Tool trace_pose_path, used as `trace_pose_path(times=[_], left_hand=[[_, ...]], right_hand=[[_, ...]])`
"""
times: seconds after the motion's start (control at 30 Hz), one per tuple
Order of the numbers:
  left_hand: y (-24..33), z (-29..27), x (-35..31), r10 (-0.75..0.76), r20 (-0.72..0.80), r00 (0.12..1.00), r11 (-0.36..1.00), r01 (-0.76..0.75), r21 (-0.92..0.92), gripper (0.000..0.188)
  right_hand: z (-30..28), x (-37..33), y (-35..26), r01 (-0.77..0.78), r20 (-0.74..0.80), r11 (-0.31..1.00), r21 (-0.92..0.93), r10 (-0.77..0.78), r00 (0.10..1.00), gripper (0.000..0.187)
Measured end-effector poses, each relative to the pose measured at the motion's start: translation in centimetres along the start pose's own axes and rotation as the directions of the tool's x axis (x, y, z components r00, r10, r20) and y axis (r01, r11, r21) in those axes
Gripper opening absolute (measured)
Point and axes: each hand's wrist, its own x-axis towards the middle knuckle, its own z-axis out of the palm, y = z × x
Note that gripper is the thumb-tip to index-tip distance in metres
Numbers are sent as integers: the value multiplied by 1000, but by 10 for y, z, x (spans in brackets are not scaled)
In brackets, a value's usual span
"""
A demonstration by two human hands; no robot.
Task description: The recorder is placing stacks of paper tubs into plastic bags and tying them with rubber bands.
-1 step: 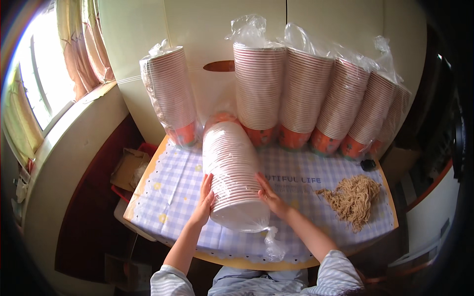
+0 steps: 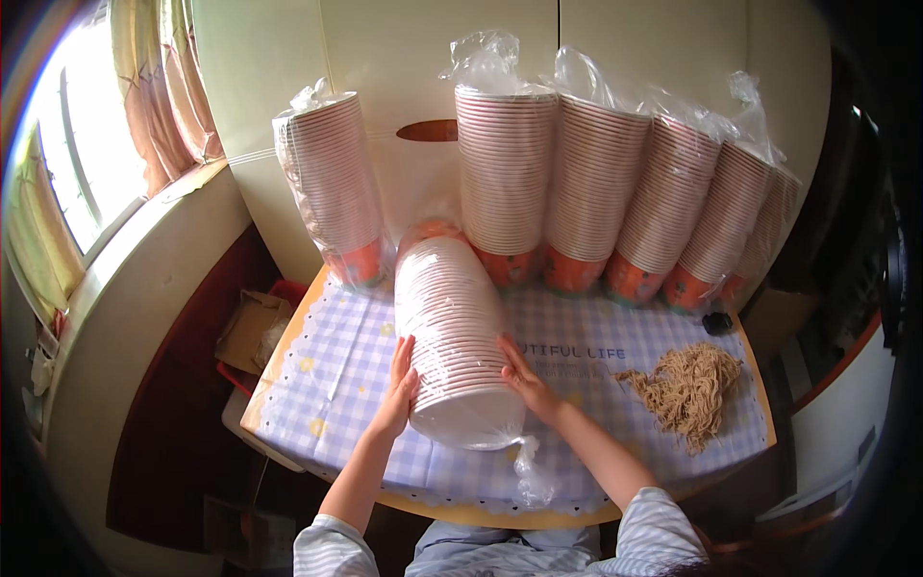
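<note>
A bagged stack of paper cups (image 2: 450, 317) lies along the table's middle, its white open mouth toward me and its orange end away. The knotted tail (image 2: 532, 473) of its clear plastic bag hangs at the near right. My left hand (image 2: 396, 394) clasps the stack's left side close to the mouth, fingers pointing away from me. Opposite it, my right hand (image 2: 531, 387) presses the right side, so the stack is held between both palms. Whether the near end touches the table is hidden.
Several upright bagged cup stacks (image 2: 505, 183) line the back right. Another stack (image 2: 332, 183) stands at the back left. A tangled heap of tan string (image 2: 687, 392) and a small black object (image 2: 716, 322) rest on the right of the checked tablecloth (image 2: 341, 394). A cardboard box (image 2: 255, 329) sits beyond the left edge.
</note>
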Motion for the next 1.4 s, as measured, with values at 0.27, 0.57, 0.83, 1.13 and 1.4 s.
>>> trace_pose_path(times=[0.27,0.57,0.83,1.13,1.4], left_hand=[[-28,-24,50,-31,-51,998,999,29,-36,60],[-27,-13,55,-169,-184,968,935,98,-341,65],[-20,8,16,-210,-113,971,895,144,-423,65],[17,31,-66,65,-418,906,964,51,262,46],[11,93,-145,-353,-235,906,936,339,-101,12]], right_hand=[[-16,51,16,-125,-57,976,181,137,989,62],[-12,57,10,-122,-87,943,310,156,984,66],[-6,8,5,-97,-104,967,236,124,987,64],[1,-123,-11,44,-236,911,-410,-152,960,37],[57,-161,-17,27,-151,787,-616,-151,977,34]])
